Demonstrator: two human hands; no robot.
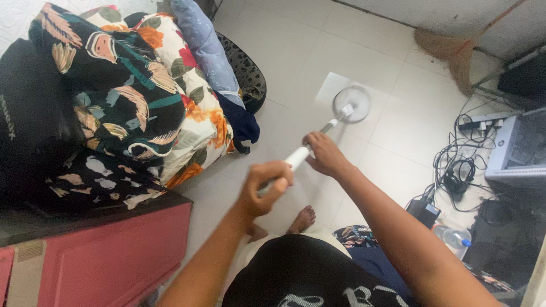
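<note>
From the head camera, the left hand (266, 187) is clamped around the near end of a long white-and-metal mop handle (298, 156), and the right hand (325, 154), just ahead of it, is closed on the same shaft. Beyond the right hand the handle runs down to a round flat grey mop head (352, 104) resting on the white tiled floor (392, 136). To the left of both hands lies a heap of floral-patterned bedding (136, 96); tangled black cables (460, 165) lie to the right. The mopping stroke looks mid-reach; drawing the head back calls for both hands pulling together.
</note>
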